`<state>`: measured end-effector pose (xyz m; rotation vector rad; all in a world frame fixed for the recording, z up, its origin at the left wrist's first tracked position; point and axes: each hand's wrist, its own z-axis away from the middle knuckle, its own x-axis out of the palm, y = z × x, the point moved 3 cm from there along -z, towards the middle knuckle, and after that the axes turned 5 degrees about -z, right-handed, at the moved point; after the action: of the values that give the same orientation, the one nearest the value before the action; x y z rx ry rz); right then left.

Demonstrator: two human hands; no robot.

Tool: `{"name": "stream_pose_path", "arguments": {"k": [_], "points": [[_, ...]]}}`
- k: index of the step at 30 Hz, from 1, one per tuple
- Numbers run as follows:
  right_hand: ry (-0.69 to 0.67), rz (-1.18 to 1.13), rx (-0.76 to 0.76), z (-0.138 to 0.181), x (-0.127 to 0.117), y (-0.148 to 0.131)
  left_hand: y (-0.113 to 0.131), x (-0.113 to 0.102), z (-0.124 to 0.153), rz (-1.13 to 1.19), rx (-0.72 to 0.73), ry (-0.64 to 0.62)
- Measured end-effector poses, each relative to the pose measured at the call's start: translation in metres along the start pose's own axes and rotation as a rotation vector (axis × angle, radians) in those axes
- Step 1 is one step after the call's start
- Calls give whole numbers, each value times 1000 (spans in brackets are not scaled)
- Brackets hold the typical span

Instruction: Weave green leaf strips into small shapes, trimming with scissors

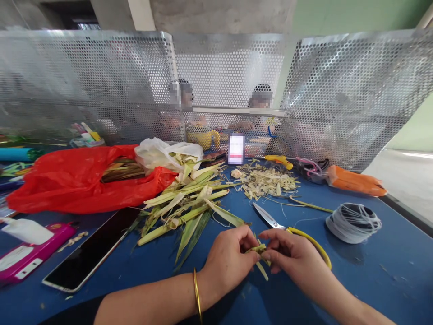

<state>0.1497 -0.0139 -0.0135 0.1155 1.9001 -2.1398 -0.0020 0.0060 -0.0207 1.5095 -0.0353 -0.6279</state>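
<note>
Between my two hands is a small bundle of pale green plant strips (256,249), like corn husk or leaf. My left hand (233,250), with a gold bangle on its wrist, pinches it between thumb and fingers. From the other side my right hand (287,249) grips its right end with the fingertips. One strip end sticks out below the fingers. Scissors (270,216) with yellow handles lie just beyond my right hand, which hides part of them. A pile of long green leaf strips (189,207) spreads out beyond my left hand.
At left are a red plastic bag (67,180), a dark phone (94,248) and a magenta power strip (37,253). A spool of pale string (353,223) stands at right. Leaf scraps (267,180) lie at the back. Behind a perforated metal screen (230,76) sit two people.
</note>
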Motion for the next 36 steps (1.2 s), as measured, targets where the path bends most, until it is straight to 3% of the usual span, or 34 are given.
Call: {"name": "stream_pose_path", "arguments": {"k": [5, 14, 23, 29, 32, 36], "points": [[-95, -97, 54, 0, 2, -3, 8, -4, 4, -85, 57, -40], [-129, -200, 224, 0, 3, -2, 13, -5, 5, -146, 80, -76], [-124, -224, 184, -2, -1, 4, 9, -4, 4, -54, 18, -164], [-89, -178, 92, -1, 1, -2, 2, 2, 1, 90, -80, -434], [-103, -154, 115, -1, 1, -2, 3, 5, 3, 135, -102, -526], [-5, -162, 52, -2, -1, -1, 7, 7, 6, 220, -95, -616]]}}
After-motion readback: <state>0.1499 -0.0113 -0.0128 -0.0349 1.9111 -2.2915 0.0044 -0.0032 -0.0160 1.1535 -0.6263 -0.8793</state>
